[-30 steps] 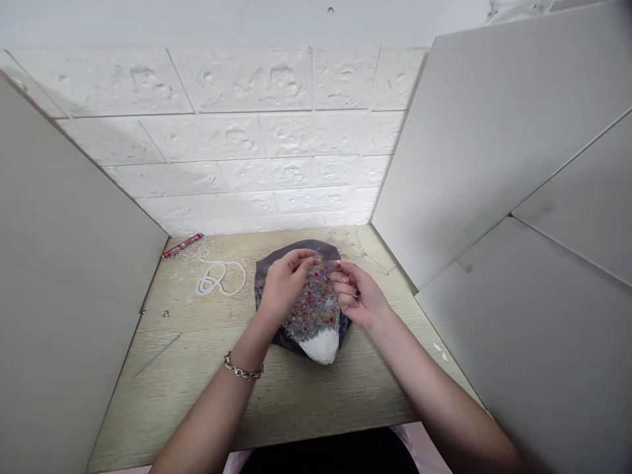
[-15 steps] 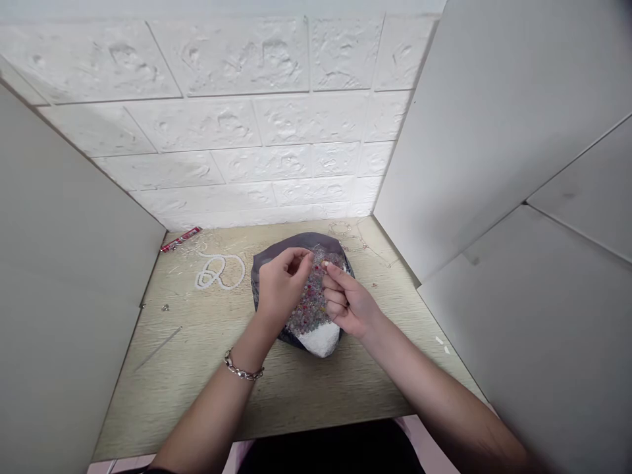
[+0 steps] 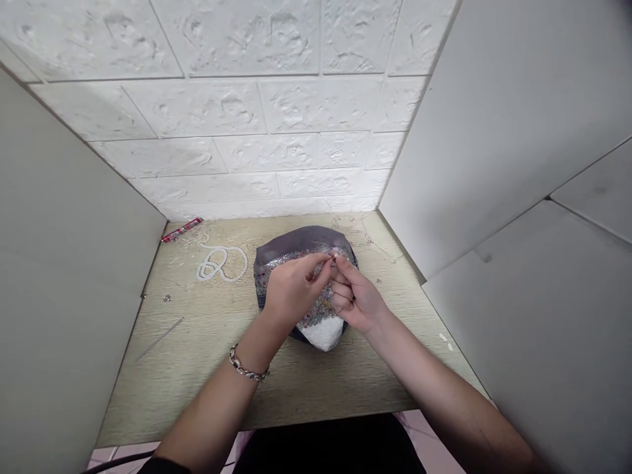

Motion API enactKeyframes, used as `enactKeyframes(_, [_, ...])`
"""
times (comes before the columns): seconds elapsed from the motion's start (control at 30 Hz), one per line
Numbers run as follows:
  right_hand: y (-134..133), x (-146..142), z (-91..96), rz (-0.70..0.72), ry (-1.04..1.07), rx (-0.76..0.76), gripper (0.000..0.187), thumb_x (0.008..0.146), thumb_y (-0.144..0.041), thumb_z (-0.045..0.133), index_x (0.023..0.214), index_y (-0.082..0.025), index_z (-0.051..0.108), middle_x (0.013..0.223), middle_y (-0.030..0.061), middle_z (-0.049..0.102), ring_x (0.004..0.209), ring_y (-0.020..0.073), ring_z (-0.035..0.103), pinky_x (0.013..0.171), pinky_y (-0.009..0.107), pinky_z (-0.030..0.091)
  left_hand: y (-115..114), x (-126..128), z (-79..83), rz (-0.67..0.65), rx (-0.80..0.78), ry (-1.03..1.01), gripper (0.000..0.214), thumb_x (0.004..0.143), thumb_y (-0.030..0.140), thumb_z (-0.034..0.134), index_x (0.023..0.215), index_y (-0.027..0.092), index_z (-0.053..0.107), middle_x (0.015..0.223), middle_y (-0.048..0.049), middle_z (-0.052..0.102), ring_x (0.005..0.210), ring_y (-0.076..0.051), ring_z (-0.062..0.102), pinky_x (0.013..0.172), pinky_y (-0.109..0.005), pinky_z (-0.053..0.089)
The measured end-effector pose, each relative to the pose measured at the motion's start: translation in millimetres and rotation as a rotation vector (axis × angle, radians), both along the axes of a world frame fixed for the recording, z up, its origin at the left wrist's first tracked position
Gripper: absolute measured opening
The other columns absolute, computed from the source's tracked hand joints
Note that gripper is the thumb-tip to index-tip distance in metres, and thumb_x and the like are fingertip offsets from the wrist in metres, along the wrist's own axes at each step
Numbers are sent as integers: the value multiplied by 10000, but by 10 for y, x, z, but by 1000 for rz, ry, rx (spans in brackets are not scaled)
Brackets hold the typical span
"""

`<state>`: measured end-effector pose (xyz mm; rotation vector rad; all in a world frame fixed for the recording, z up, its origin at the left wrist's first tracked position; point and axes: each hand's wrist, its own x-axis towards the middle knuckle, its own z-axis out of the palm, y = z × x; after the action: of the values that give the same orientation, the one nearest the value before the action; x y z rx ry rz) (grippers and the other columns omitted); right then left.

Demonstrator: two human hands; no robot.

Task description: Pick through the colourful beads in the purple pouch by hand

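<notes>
A dark bag (image 3: 301, 238) lies open on the table, filled with many small multicoloured beads (image 3: 320, 308) and a white patch (image 3: 323, 334) at its near end. Over it, my left hand (image 3: 296, 286) has thumb and forefinger pinched together; what they hold, if anything, is too small to make out. My right hand (image 3: 356, 299) is closed, its thumb and forefinger pinching a tiny pale thing that looks like a bead. The fingertips of both hands meet or nearly meet above the beads. A chain bracelet (image 3: 249, 368) circles my left wrist.
On the wooden table (image 3: 207, 368) lie a coiled white strand (image 3: 232, 278), a red packet (image 3: 182, 230), a thin rod (image 3: 158, 339) and small metallic bits (image 3: 166, 298). Fine looped strands (image 3: 353, 229) are at the back right. Grey panels flank both sides, with a white brick-patterned wall (image 3: 237, 105) behind.
My left hand has moved right, bringing its pinched fingertips from apart to against or almost against those of my right hand. The camera view has shifted slightly.
</notes>
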<state>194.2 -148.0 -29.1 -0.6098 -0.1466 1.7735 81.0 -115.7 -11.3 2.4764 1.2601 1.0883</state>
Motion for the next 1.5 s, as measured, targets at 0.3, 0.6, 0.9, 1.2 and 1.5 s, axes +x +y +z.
enactKeyframes(0.3, [-6, -8, -8, -11, -22, -1, 245, 618, -263, 649, 643, -170, 424, 411, -120, 196, 331, -1, 64, 281, 132, 42, -27, 11, -14, 24, 29, 78, 183, 745, 284, 465, 747, 181, 617, 587, 4, 611, 510, -80, 517, 500, -176, 339])
enactKeyframes(0.6, [-4, -11, -33, -12, -34, 21, 216, 616, -267, 648, 723, -177, 484, 408, -124, 264, 318, -4, 82, 274, 126, 52, -36, 3, -28, 0, 51, 149, 189, 754, 289, 447, 759, 182, 602, 586, 2, 605, 503, -85, 504, 498, -185, 320])
enactKeyframes(0.9, [-2, -7, -40, -3, -24, 29, 196, 633, -262, 638, 739, -178, 495, 412, -120, 257, 316, -5, 86, 276, 128, 50, -53, 10, 20, 11, -14, 145, 191, 749, 290, 444, 757, 183, 601, 588, -1, 606, 494, -85, 503, 489, -187, 320])
enactKeyframes(1.2, [-5, -20, -58, -6, -53, 13, 203, 632, -278, 636, 738, -172, 499, 414, -119, 242, 321, -3, 78, 272, 131, 49, -46, 7, 2, 1, -35, 207, 208, 760, 304, 422, 752, 187, 594, 571, -2, 589, 494, -93, 494, 474, -197, 295])
enactKeyframes(1.5, [-7, -10, -44, -8, -84, -1, 225, 619, -287, 645, 769, -183, 514, 411, -121, 251, 315, -4, 90, 271, 131, 45, -59, 11, 20, -2, -61, 193, 212, 758, 297, 416, 765, 182, 594, 559, -4, 581, 500, -93, 498, 482, -194, 306])
